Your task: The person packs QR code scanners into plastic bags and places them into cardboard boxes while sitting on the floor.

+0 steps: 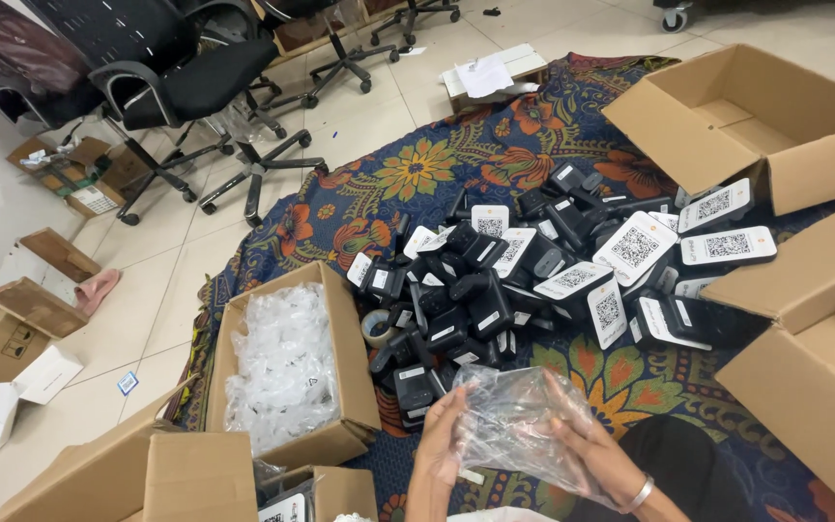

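Holding a clear plastic bag point(514, 425) at bottom centre, both hands are closed on it: left hand point(440, 435) grips the bag's left edge with curled fingers, right hand point(587, 449), with a metal bangle point(640, 495) at the wrist, pinches the right side from below. Cannot tell whether anything is inside; the film is crumpled and reflective. To do this well, my judgement: keep the mouth of the bag spread between the hands, pull the film taut so it does not fold in on itself, and work low over the patterned cloth point(620, 377) on the floor. Pile of black devices with white labels point(533, 280) sits just above the hands, mid frame, within easy reach. Open carton full of clear bags point(287, 367) lies to the lower left. Empty cardboard box point(756, 116) upper right, another carton point(814, 377) at right edge. Office chairs point(195, 87) upper left on tile floor point(147, 290).
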